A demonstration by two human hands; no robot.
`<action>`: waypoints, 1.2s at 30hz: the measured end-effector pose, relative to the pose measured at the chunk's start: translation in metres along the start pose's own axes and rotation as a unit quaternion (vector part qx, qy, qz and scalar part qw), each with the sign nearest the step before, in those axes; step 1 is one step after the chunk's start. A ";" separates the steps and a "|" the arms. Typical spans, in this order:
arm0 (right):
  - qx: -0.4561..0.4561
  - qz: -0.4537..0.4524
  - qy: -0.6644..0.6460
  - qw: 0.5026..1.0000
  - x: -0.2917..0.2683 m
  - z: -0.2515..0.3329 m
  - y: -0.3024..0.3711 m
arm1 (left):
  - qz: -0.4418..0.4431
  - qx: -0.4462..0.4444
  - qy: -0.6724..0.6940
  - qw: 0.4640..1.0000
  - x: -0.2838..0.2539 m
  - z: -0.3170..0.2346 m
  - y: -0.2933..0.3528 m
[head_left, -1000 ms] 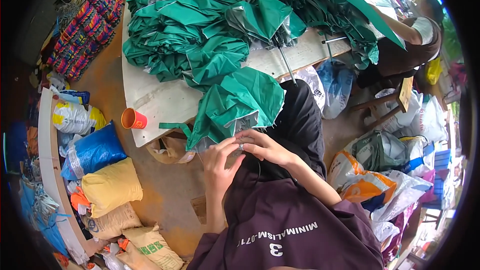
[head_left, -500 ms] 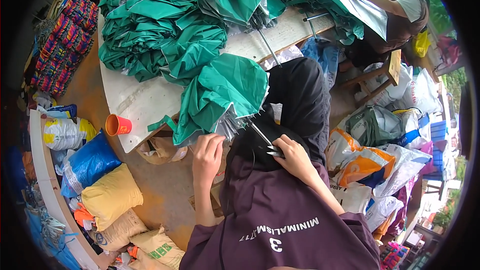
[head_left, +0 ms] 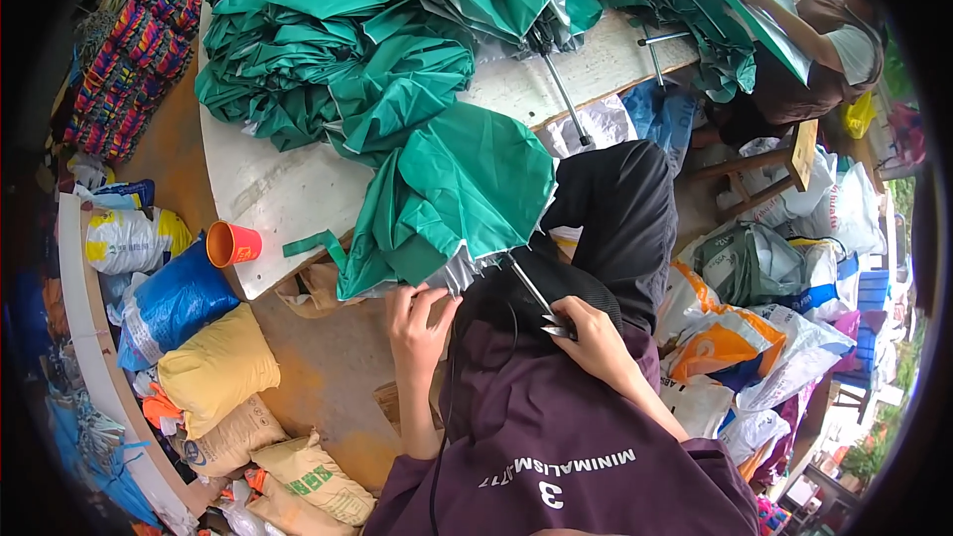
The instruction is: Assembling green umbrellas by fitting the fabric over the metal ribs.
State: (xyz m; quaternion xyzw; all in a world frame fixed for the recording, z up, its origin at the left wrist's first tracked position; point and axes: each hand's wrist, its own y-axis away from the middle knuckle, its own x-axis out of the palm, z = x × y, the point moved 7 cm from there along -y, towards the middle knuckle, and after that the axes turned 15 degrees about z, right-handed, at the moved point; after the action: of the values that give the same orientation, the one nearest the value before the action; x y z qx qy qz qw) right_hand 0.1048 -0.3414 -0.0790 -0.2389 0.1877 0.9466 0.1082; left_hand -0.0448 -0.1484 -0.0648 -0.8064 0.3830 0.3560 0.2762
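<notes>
A partly folded green umbrella [head_left: 467, 179] with a silver lining lies over the table's near edge and my lap, its metal shaft [head_left: 530, 286] pointing toward me. My left hand [head_left: 417, 326] is at the canopy's silver-lined rim, its bent fingers closed on the edge; whatever else sits between the fingertips is too small to see. My right hand [head_left: 593, 339] is closed around small metal scissors [head_left: 558, 327], blades pointing left beside the shaft's lower end. Whether those fingers also grip the shaft is hidden.
More green umbrellas [head_left: 298, 69] are heaped on the white table [head_left: 263, 203]. An orange-red cup [head_left: 233, 244] stands at its left corner. Stuffed sacks [head_left: 220, 367] fill the left side, and bags [head_left: 730, 337] the right. A co-worker [head_left: 824, 50] handles an open umbrella at far right.
My left hand's fingers have spread slightly at the canopy rim. My right hand with the scissors has shifted slightly down and right in view. The whole view has moved a little.
</notes>
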 end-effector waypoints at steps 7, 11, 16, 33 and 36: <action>0.023 0.020 0.033 0.999 -0.013 0.010 -0.007 | -0.017 -0.052 0.046 0.997 -0.001 -0.002 0.005; -0.038 0.028 -0.012 0.999 -0.014 0.035 -0.019 | -0.014 -0.028 0.061 0.998 0.005 -0.006 -0.002; -0.100 0.135 -0.186 0.968 0.019 0.047 -0.065 | -0.011 -0.039 0.064 0.997 0.000 -0.014 -0.003; -0.117 0.172 -0.250 0.946 0.040 0.029 -0.089 | 0.064 -0.078 0.113 0.988 -0.002 -0.016 -0.007; -0.139 0.169 -0.227 0.949 0.039 0.036 -0.097 | 0.085 -0.093 0.131 0.983 0.002 -0.014 -0.010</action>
State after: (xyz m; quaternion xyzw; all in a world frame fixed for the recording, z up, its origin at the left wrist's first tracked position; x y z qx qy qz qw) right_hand 0.0853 -0.2339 -0.0978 0.0046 0.0627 0.9969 -0.0482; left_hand -0.0302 -0.1537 -0.0562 -0.8329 0.4483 0.3031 0.1162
